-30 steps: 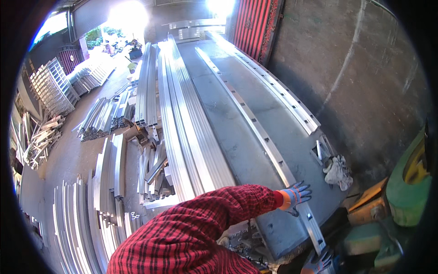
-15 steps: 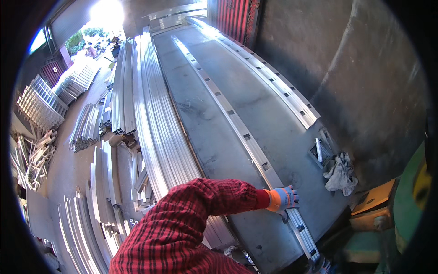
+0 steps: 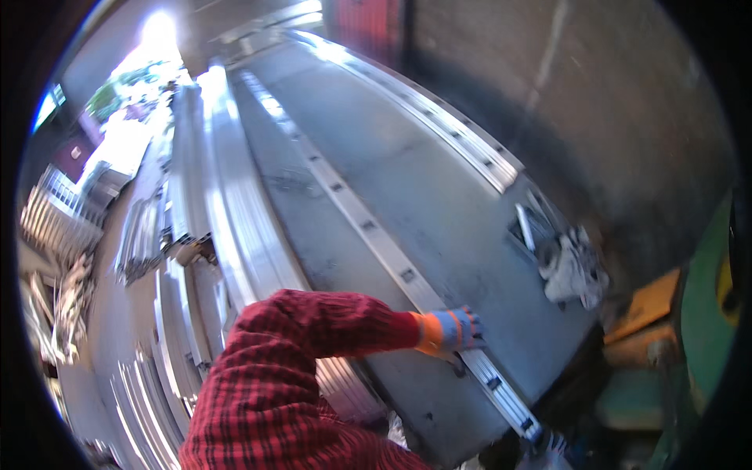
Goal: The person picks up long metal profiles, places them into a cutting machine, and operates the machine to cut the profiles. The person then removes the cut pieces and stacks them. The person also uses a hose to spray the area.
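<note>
A long silvery metal profile with a row of square holes point(image 3: 388, 249) lies lengthwise over the grey table point(image 3: 462, 258). My left hand point(image 3: 453, 330), in a blue-grey glove with an orange cuff, is closed across it between two holes near its close end. The red-and-black plaid sleeve reaches in from the lower left. My right hand point(image 3: 554, 453), also gloved, is at the profile's near end, by the lower edge of the picture. Its fingers are blurred and partly cut off, so their grip is unclear.
Another holed profile point(image 3: 439, 124) lies along the table's far right side. A small tray point(image 3: 526, 231) and white rag point(image 3: 576, 274) sit at the right. Stacked metal lengths point(image 3: 243, 196) run along the left. Green machinery point(image 3: 709, 337) stands at the right edge.
The whole view has shifted, so table and profiles appear further left and slightly higher, with some blur. My left hand keeps its place on the profile between the same holes.
</note>
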Demonstrator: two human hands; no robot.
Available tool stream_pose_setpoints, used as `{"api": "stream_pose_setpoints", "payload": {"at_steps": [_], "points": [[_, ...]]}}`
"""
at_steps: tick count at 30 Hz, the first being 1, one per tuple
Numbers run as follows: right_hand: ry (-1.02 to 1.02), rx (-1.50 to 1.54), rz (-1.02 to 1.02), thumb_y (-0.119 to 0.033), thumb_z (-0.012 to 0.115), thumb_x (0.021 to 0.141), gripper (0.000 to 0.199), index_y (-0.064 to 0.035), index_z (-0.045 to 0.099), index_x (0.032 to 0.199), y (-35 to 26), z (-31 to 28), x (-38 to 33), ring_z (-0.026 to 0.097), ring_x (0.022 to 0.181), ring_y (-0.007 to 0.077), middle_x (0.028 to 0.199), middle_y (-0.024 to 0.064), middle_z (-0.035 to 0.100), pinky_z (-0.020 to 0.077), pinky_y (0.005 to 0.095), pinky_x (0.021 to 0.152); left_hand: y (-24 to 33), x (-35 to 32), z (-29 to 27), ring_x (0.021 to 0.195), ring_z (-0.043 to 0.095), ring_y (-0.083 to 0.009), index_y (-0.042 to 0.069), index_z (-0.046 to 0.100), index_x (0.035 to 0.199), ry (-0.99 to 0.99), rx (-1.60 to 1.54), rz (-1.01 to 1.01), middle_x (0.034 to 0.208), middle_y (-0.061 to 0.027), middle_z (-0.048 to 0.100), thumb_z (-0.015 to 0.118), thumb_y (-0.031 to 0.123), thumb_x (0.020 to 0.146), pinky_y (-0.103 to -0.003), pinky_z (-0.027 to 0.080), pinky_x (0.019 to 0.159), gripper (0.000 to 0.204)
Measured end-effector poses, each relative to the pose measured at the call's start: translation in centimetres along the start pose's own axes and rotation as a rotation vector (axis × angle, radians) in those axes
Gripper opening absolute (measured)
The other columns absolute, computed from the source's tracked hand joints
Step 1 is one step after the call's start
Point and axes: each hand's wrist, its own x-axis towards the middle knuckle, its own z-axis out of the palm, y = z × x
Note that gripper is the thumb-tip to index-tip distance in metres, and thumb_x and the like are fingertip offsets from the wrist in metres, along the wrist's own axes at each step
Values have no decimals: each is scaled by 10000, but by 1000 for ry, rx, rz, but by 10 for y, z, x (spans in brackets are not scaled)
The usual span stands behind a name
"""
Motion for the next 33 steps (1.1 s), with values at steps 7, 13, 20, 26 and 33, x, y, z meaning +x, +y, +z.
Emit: {"api": "stream_pose_setpoints", "payload": {"at_steps": [7,13,20,26,33], "points": [[86,168,40,-293,761,716,590,-90,569,1236,-31,-23,28,470,1175,378,1205,175,554,341,485,1047,-15,14,-38,1027,535,-326,66,570,1183,23,-139,-20,1124,-137,566,761,445,709,-441,448,910,636],[-25,-14,33,-373,719,745,577,-102,552,1227,-8,-25,-8,489,1092,299,1156,98,539,394,410,938,8,25,-10,962,527,-342,44,578,1059,81,-145,124,1037,-141,554,828,335,598,-452,440,856,600],[13,74,-51,-422,715,738,527,-111,597,1147,-100,12,57,541,997,275,1077,104,566,436,433,858,-80,-55,-20,1013,530,-346,50,568,1168,-47,-139,0,1098,-144,565,805,184,596,-440,453,868,634],[-153,89,-143,-514,599,825,581,-80,563,1209,-262,14,174,504,1029,301,1102,123,530,427,449,864,-193,-185,-67,1059,536,-340,60,587,1200,209,-215,-231,1123,-136,592,666,27,630,-420,454,893,577],[36,270,-231,-490,596,842,619,-53,524,1274,-292,68,183,465,1116,357,1205,181,503,405,463,928,-229,-248,-8,1304,395,-372,85,490,1349,303,51,-405,1352,-153,492,735,86,655,-455,285,1115,737]]}}
